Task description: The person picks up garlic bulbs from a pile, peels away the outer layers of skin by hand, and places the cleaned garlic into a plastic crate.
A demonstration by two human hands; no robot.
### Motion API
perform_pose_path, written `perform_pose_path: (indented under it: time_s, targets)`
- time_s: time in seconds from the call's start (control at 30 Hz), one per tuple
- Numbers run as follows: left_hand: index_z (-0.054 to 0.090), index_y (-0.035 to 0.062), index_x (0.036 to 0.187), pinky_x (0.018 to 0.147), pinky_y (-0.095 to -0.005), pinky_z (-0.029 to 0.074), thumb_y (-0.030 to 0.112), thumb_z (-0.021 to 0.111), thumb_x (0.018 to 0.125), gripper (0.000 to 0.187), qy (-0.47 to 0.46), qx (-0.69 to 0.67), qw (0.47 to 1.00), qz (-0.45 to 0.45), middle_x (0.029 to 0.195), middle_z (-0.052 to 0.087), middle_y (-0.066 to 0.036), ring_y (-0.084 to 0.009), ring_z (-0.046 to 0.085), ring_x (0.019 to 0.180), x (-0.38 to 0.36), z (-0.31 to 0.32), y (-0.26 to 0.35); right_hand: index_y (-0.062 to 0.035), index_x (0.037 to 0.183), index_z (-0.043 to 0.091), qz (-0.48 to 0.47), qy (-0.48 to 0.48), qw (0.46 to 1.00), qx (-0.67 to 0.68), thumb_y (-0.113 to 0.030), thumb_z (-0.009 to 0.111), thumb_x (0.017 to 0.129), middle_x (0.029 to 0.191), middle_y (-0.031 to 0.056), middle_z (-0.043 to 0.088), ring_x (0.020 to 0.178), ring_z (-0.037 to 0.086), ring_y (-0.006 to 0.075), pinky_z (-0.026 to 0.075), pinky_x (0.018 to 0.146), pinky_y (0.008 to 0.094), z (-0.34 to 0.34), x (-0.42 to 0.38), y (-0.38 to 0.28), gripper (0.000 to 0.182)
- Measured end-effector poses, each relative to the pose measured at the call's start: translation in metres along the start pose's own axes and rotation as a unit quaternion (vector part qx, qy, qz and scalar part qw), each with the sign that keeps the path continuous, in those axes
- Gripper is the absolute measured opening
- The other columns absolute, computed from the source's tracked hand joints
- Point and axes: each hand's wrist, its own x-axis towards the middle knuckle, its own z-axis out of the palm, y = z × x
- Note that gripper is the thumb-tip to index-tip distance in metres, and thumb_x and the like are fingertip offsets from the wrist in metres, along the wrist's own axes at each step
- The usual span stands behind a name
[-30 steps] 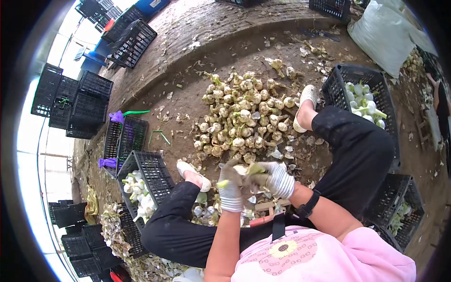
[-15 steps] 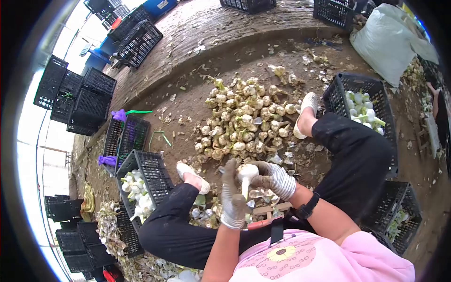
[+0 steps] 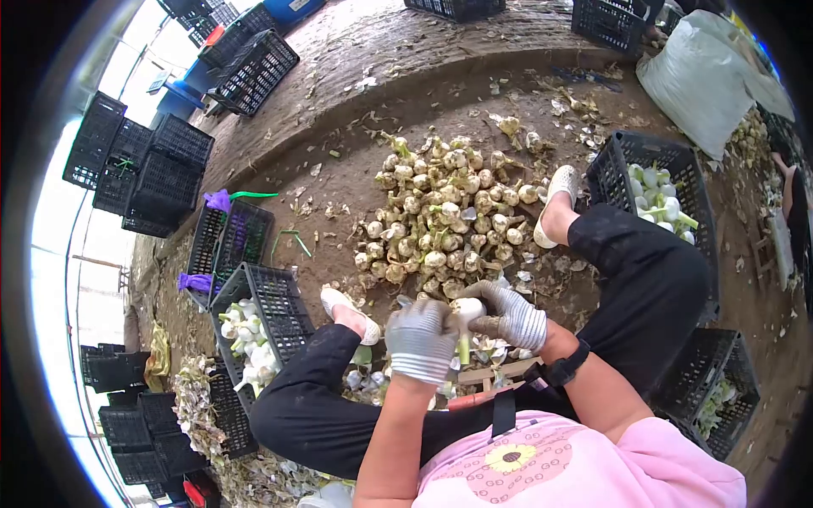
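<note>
My right hand [image 3: 515, 318], in a grey-white glove with a soiled palm, is closed around a white garlic bulb [image 3: 467, 311] whose pale stem [image 3: 464, 349] points down toward my lap. Against the bulb's left side, my left hand [image 3: 421, 337] has its gloved fingers curled, back of the hand upward. A small greyish tip shows beyond its knuckles, too little to name. Just past both hands lies a heap of unpeeled garlic bulbs [image 3: 449, 212] on the dirt floor.
Black crates with white garlic stand left [image 3: 279, 313] and right [image 3: 622, 169] of my legs. Peeled skins [image 3: 195, 406] pile up at left. A white sack [image 3: 699, 85] leans at upper right. Stacked black crates [image 3: 161, 182] stand far left. A wooden piece [image 3: 495, 372] lies below my hands.
My left hand has turned from upright with raised fingers to palm down, curled against the bulb. My right hand and the garlic have shifted slightly right.
</note>
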Motion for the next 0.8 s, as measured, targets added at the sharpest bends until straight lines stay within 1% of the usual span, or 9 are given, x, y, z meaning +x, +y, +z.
perform_pose_path:
  time_s: [0.1,0.27,0.4,0.43,0.53,0.6,0.7,0.73,0.8]
  targets:
    - [0.058,-0.0011,0.081,0.054,-0.0204,0.043,-0.001,0.054,0.077,0.006,-0.003,-0.424,0.875,-0.234,0.068,0.058,-0.003,-0.0072,0.052,0.058,-0.001,0.004,-0.013,-0.0046,0.12,0.045,0.021,-0.03,0.988,0.152,-0.016,0.07,0.075,0.112,0.0074,0.054,0.102,0.053,0.0159,0.045,0.087,0.0297,0.002,-0.005,-0.014,0.053]
    - [0.057,-0.001,0.083,0.058,-0.0226,0.047,0.0,0.056,0.076,0.006,-0.004,-0.428,0.87,-0.246,0.074,0.058,-0.003,-0.0098,0.054,0.062,-0.006,0.002,-0.018,-0.002,0.126,0.041,0.035,-0.073,0.95,0.303,-0.024,0.073,0.071,0.117,0.0107,0.053,0.108,0.051,0.0187,0.044,0.089,0.031,0.01,-0.002,-0.018,0.067]
    - [0.057,-0.0009,0.083,0.06,-0.0238,0.048,0.0,0.056,0.077,0.006,-0.015,-0.418,0.873,-0.252,0.074,0.058,-0.003,-0.011,0.055,0.064,-0.008,0.013,-0.028,-0.0012,0.124,0.042,0.023,0.022,0.991,0.133,-0.028,0.072,0.071,0.11,0.0099,0.055,0.093,0.056,0.0157,0.048,0.074,0.0256,0.019,0.001,-0.007,0.067]
    - [0.057,-0.0007,0.082,0.06,-0.0259,0.049,0.0,0.056,0.076,0.006,-0.009,-0.483,0.83,-0.28,0.073,0.059,-0.006,-0.0142,0.057,0.063,-0.006,0.008,-0.023,-0.0016,0.12,0.045,0.056,-0.018,0.984,0.168,-0.029,0.07,0.074,0.099,0.0059,0.058,0.08,0.056,0.0115,0.046,0.065,0.0226,0.015,-0.001,-0.012,0.059]
    - [0.057,0.0011,0.078,0.058,-0.0303,0.052,-0.003,0.058,0.074,0.006,0.035,-0.687,0.639,-0.345,0.072,0.061,-0.01,-0.019,0.062,0.064,-0.004,0.009,-0.04,-0.0015,0.126,0.04,0.066,-0.04,0.975,0.21,-0.031,0.071,0.074,0.108,0.008,0.057,0.088,0.057,0.0125,0.048,0.07,0.0249,0.012,0.001,-0.016,0.067]
    - [0.06,0.0018,0.086,0.06,-0.0413,0.056,0.005,0.061,0.076,0.011,0.046,-0.809,0.526,-0.257,0.083,0.064,-0.016,-0.0304,0.064,0.073,-0.008,0.01,-0.06,-0.0017,0.122,0.045,0.071,-0.049,0.949,0.302,-0.033,0.071,0.073,0.105,0.009,0.059,0.085,0.059,0.0148,0.049,0.068,0.0242,0.012,-0.001,-0.016,0.063]
    - [0.062,0.0038,0.084,0.058,-0.0379,0.054,0.009,0.062,0.077,0.009,0.073,-0.805,0.549,-0.212,0.087,0.064,-0.016,-0.0282,0.064,0.069,-0.014,-0.003,-0.075,-0.0006,0.12,0.046,0.008,-0.086,0.926,0.367,-0.035,0.071,0.073,0.098,0.0096,0.062,0.083,0.062,0.0186,0.051,0.067,0.026,0.011,0.001,-0.007,0.063]
    - [0.063,0.0044,0.081,0.063,-0.0352,0.052,0.015,0.063,0.078,0.011,0.06,-0.743,0.608,-0.275,0.088,0.065,-0.013,-0.0259,0.063,0.072,-0.018,-0.006,-0.083,-0.0005,0.12,0.047,0.021,-0.081,0.915,0.396,-0.036,0.071,0.073,0.098,0.01,0.062,0.083,0.062,0.0191,0.052,0.068,0.0264,0.01,0.0,-0.009,0.063]
    - [0.061,0.0035,0.093,0.066,-0.0313,0.05,0.022,0.069,0.073,0.028,-0.143,-0.263,0.894,-0.334,0.089,0.063,-0.012,-0.0222,0.062,0.075,-0.031,-0.002,-0.096,-0.0003,0.119,0.047,0.046,-0.07,0.888,0.452,-0.036,0.071,0.073,0.097,0.0109,0.062,0.083,0.063,0.02,0.052,0.069,0.0272,0.01,-0.005,-0.015,0.064]
